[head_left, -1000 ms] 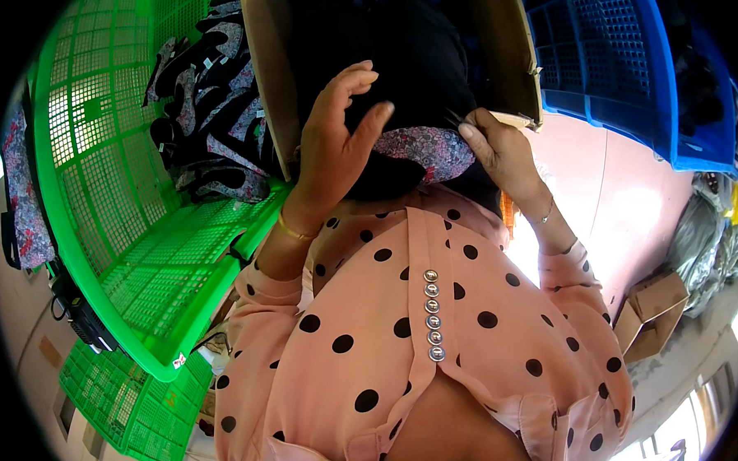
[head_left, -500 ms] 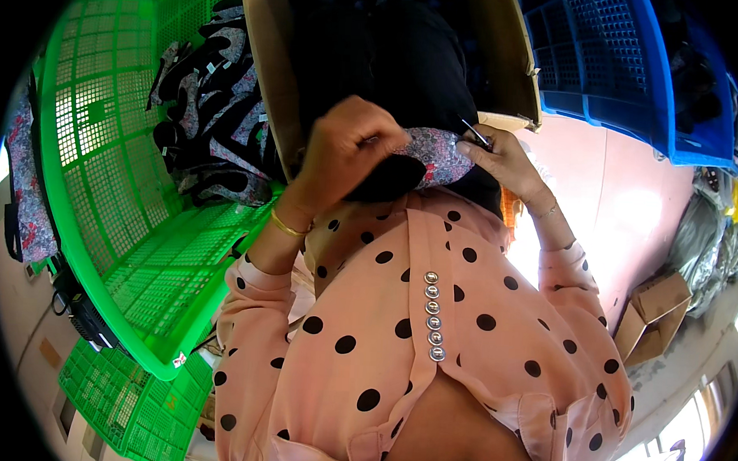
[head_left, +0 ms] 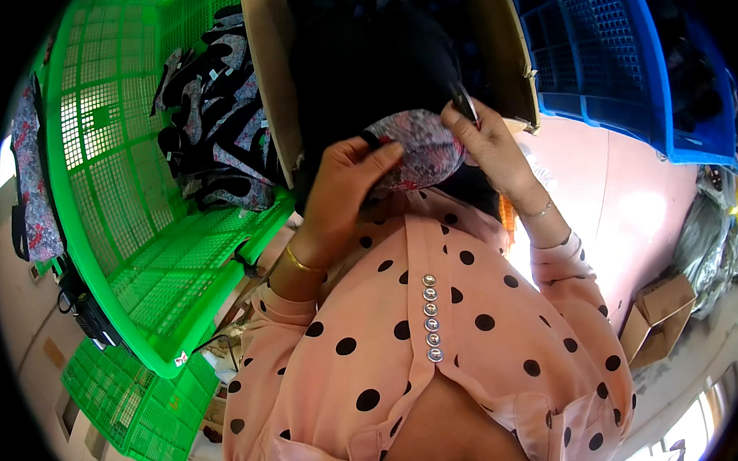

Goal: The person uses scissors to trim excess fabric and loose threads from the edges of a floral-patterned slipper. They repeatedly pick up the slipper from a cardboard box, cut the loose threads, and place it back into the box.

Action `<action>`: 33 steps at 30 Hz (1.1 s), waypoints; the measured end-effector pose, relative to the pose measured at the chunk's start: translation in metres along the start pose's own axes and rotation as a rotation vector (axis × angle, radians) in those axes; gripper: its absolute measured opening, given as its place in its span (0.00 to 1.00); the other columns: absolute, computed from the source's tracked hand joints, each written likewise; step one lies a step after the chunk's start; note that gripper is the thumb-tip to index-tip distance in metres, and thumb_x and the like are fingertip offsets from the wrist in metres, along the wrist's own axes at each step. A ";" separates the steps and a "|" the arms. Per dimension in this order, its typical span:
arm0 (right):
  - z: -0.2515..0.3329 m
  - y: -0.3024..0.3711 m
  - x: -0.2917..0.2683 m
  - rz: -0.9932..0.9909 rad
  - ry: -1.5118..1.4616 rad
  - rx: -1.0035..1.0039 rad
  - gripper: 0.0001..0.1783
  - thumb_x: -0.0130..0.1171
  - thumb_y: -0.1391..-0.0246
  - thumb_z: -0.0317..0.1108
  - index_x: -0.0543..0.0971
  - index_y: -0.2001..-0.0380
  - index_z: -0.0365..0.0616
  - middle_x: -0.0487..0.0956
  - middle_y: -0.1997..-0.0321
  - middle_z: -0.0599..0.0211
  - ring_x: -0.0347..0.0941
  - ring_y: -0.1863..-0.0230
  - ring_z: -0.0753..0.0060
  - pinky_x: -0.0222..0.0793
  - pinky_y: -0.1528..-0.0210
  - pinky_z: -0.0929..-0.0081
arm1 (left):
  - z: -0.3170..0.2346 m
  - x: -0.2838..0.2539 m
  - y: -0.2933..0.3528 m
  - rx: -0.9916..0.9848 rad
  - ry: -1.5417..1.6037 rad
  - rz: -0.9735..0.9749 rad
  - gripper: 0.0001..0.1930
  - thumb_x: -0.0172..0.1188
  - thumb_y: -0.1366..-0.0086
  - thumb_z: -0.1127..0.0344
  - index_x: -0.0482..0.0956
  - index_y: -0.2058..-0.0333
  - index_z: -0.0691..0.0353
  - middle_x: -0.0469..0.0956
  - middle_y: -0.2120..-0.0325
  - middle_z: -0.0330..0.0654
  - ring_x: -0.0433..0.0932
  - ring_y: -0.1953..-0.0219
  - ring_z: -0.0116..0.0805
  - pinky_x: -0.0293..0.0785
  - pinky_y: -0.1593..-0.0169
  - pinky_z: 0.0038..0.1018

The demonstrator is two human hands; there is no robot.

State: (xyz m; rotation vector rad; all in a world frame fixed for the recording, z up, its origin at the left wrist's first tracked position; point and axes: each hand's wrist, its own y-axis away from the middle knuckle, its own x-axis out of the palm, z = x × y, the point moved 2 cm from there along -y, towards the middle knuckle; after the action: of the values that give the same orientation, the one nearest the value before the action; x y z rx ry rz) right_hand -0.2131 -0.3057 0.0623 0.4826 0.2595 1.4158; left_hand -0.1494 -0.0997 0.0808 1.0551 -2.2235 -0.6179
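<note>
Over my lap, both my hands hold a rounded, padded-looking piece of grey, floral-print fabric [head_left: 426, 146] with black edging. My left hand [head_left: 346, 184] pinches its left side between thumb and fingers. At the piece's right end, my right hand [head_left: 496, 149] grips it and also keeps a small pair of metal thread snips [head_left: 467, 107] in the fingers, blades pointing up and away. The snips' handles are mostly hidden by the hand. Dark cloth covers my lap behind the piece.
An open cardboard box [head_left: 269, 69] with dark contents stands beyond my knees. Left of it, a large green crate [head_left: 129, 253] holds a heap of similar floral and black pieces [head_left: 226, 117]. Blue crates [head_left: 609, 117] are at the right, and a small carton [head_left: 657, 317] sits lower right.
My left hand has moved down and now pinches the fabric piece, which shows more of its floral face. My right hand has risen slightly, the snips turning more upright.
</note>
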 end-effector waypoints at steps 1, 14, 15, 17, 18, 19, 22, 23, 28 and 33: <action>0.009 -0.001 0.004 0.011 -0.160 0.016 0.20 0.54 0.36 0.49 0.73 0.65 0.40 0.68 0.80 0.75 0.59 0.80 0.83 0.56 0.76 0.84 | -0.009 0.000 -0.006 0.018 0.270 0.019 0.10 0.58 0.32 0.65 0.81 0.63 0.67 0.83 0.67 0.43 0.81 0.68 0.27 0.78 0.62 0.24; 0.043 -0.004 0.042 -0.215 0.475 -0.637 0.17 0.68 0.48 0.37 0.73 0.62 0.39 0.76 0.76 0.56 0.78 0.75 0.61 0.72 0.71 0.71 | -0.033 0.000 -0.009 0.105 0.667 -0.007 0.15 0.47 0.26 0.62 0.75 0.49 0.62 0.79 0.56 0.40 0.78 0.55 0.30 0.74 0.48 0.29; 0.041 -0.006 0.043 -0.215 0.505 -0.662 0.16 0.68 0.48 0.36 0.73 0.63 0.39 0.76 0.77 0.56 0.79 0.74 0.61 0.72 0.71 0.71 | -0.030 -0.004 -0.011 0.122 0.695 0.030 0.15 0.47 0.27 0.63 0.74 0.47 0.62 0.79 0.55 0.40 0.78 0.54 0.31 0.74 0.47 0.30; 0.042 -0.010 0.038 -0.243 0.289 -0.667 0.09 0.60 0.40 0.35 0.74 0.66 0.41 0.74 0.79 0.67 0.73 0.78 0.74 0.66 0.75 0.78 | -0.033 -0.010 -0.013 0.154 0.747 0.109 0.16 0.47 0.27 0.64 0.72 0.44 0.62 0.78 0.52 0.42 0.77 0.51 0.33 0.74 0.46 0.32; 0.037 -0.012 0.032 -0.256 0.131 -0.570 0.08 0.58 0.38 0.35 0.74 0.67 0.41 0.73 0.79 0.70 0.71 0.79 0.77 0.64 0.75 0.80 | -0.034 -0.013 -0.013 0.168 0.703 0.066 0.16 0.48 0.27 0.64 0.72 0.45 0.62 0.78 0.52 0.42 0.77 0.51 0.33 0.74 0.45 0.32; 0.037 -0.013 0.028 -0.264 -0.027 -0.471 0.09 0.56 0.36 0.34 0.74 0.68 0.41 0.72 0.80 0.73 0.68 0.80 0.81 0.63 0.76 0.81 | -0.039 -0.011 -0.007 0.183 0.660 0.021 0.16 0.48 0.27 0.64 0.73 0.45 0.63 0.78 0.52 0.42 0.77 0.50 0.33 0.73 0.45 0.32; 0.053 -0.010 0.014 -0.281 0.075 -0.535 0.16 0.51 0.33 0.40 0.76 0.68 0.39 0.72 0.79 0.74 0.67 0.78 0.85 0.62 0.74 0.85 | -0.044 -0.012 0.000 0.224 0.561 -0.053 0.16 0.48 0.27 0.65 0.73 0.46 0.64 0.78 0.52 0.42 0.77 0.50 0.32 0.73 0.44 0.32; 0.060 -0.008 0.012 -0.297 0.147 -0.560 0.18 0.53 0.34 0.43 0.77 0.68 0.38 0.72 0.79 0.74 0.68 0.78 0.84 0.64 0.74 0.84 | -0.045 -0.013 0.001 0.236 0.534 -0.067 0.16 0.48 0.27 0.65 0.73 0.46 0.64 0.78 0.52 0.42 0.77 0.50 0.32 0.73 0.44 0.33; 0.084 -0.004 0.017 -0.160 0.251 -0.599 0.22 0.59 0.39 0.48 0.76 0.66 0.36 0.72 0.80 0.67 0.68 0.77 0.81 0.66 0.72 0.80 | -0.055 -0.002 0.008 0.234 0.407 -0.013 0.09 0.55 0.30 0.67 0.77 0.58 0.66 0.81 0.60 0.42 0.80 0.58 0.28 0.75 0.50 0.27; 0.084 -0.007 0.021 -0.086 0.338 -0.765 0.14 0.60 0.39 0.40 0.74 0.68 0.38 0.70 0.78 0.65 0.64 0.77 0.80 0.63 0.73 0.79 | -0.047 -0.010 0.005 0.298 0.362 -0.040 0.09 0.56 0.31 0.69 0.78 0.58 0.68 0.81 0.59 0.42 0.79 0.58 0.27 0.74 0.51 0.25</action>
State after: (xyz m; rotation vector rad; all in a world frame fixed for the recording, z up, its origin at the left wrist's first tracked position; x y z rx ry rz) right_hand -0.1655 -0.2997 0.1349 -0.3929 -0.0067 1.3877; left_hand -0.1148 -0.0959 0.1136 1.2496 -2.0119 -0.0951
